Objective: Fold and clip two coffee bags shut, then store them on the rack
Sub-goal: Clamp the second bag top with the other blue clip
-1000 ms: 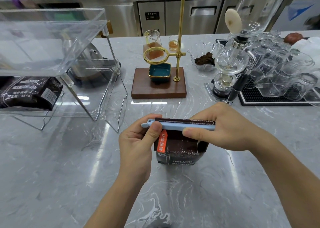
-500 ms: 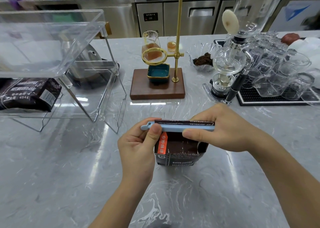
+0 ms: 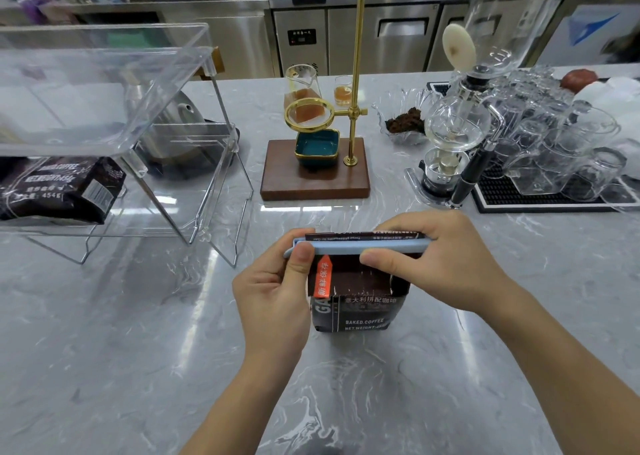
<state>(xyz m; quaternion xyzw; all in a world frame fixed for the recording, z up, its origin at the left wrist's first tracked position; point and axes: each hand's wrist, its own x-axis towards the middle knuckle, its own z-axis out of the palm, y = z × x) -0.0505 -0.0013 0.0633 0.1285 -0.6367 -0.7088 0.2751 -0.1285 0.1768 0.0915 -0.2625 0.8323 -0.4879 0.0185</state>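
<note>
Left hand (image 3: 277, 288) and right hand (image 3: 436, 257) pinch opposite ends of blue clip (image 3: 367, 246) across upright coffee bag (image 3: 360, 302) on counter (image 3: 104, 333).

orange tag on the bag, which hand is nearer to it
Left. The left hand pinches the clip with its thumb right beside the orange tag. The right hand grips the clip's other end, further along the bag.

Lighting: bright, even, apparently overhead. Glare: white streaks on the marble counter (image 3: 145, 333) and clear rack (image 3: 104, 84). Shadows: soft, faint. Edges: wide-angle bowing; far cabinets (image 3: 346, 35) slightly soft.
</note>
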